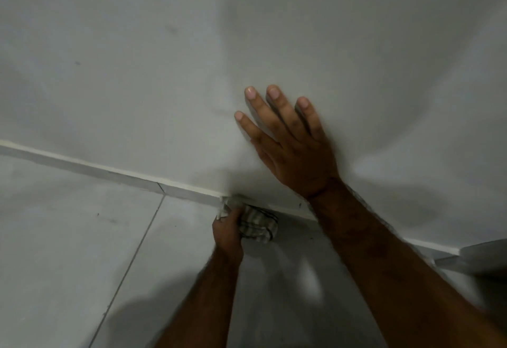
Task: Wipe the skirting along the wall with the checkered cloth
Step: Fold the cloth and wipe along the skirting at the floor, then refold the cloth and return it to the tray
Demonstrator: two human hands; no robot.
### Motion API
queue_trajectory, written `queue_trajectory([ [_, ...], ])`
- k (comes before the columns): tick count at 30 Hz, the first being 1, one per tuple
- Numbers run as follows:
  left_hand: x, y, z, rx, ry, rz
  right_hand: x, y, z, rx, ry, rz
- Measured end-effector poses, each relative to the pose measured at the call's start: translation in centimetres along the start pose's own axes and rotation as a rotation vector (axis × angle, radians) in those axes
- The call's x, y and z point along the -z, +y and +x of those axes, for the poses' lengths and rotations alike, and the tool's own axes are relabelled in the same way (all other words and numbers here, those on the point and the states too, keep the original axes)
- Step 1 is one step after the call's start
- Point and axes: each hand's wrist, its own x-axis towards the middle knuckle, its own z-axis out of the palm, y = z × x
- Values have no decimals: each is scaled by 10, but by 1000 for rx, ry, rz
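Checkered cloth (255, 223) sits bunched in the left hand (227, 231), whose fingers are curled tight round it, pressing its upper edge against the skirting (175, 190) where floor meets wall. Part of the cloth hangs out to the right of the fist, resting just above the floor (68, 238). The right hand (288, 144) lies flat on the wall (137, 59) above, fingers spread and pointing up, forearm crossing over the skirting. Pale tiles with a dark grout line (131, 260) cover the floor. At the right edge a grey object (477, 258) shows; what it is cannot be told.
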Motion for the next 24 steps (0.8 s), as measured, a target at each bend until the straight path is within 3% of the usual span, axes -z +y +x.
queue_trajectory([
  [3, 5, 38, -27, -5, 27, -6, 18, -1, 2, -16, -142, 103],
  [5, 4, 67, -54, -8, 12, -21, 32, -4, 6, 31, -287, 306],
  [7, 2, 100, -84, -3, -29, -53, 57, 1, 21, -14, -664, 650],
  [9, -2, 134, -116, 20, -85, -90, 85, 11, 41, -124, -1156, 746],
  [12, -15, 196, -172, 39, -148, -152, 121, 38, 84, -592, -1536, 729],
  [14, -27, 237, -209, 37, -195, -179, 141, 59, 118, -1087, -1523, 932],
  [16, -45, 283, -248, 36, -270, -214, 166, 80, 162, -1435, -1350, 1166],
  [20, -80, 371, -324, -21, -335, -225, 219, 125, 266, -1567, -1060, 1450],
  [24, -106, 449, -398, -33, -429, -166, 274, 164, 356, -1710, -886, 1489],
])
